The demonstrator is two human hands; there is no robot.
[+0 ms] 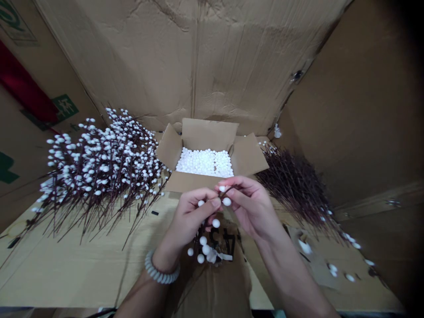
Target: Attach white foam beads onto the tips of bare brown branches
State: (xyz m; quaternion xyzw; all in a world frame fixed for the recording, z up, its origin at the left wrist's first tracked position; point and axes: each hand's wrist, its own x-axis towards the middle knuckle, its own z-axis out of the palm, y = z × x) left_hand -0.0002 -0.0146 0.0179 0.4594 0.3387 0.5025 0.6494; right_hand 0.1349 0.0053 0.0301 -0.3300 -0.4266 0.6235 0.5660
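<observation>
Chief risk at that moment: a slip of the artificial berry stem [230,190] out of a light pinch, with a drop onto the cardboard sheet [66,260] below, or a loss of white foam berries [216,223] through too hard a squeeze or a twist of the thin stalks. Also possible: a snag among the heaped white-berried branches [99,172] at about 10 o'clock, or against the dark bare twigs [291,185] at about 2 o'clock, from any wide swing of the stem, and a spill of white foam beads [204,162] from the open cardboard box [208,134] at 12 o'clock, through a knock on its raised flaps. Grip closed on both sides: the stem pinched in the fingertips of the left hand [190,216] and the right hand [250,207], close together, near the centre of the view, just in front of the box. Stem seen as dark, slender and forked, with round, bright white berries on short side stalks, the lower part hanging toward 6 o'clock above black print [228,243], and a small pale scrap near its end, too blurred to identify. Around the left wrist, a white beaded bracelet [161,271]; at about 4 o'clock, a few loose white pieces [333,269] on a torn cardboard scrap [319,269].
</observation>
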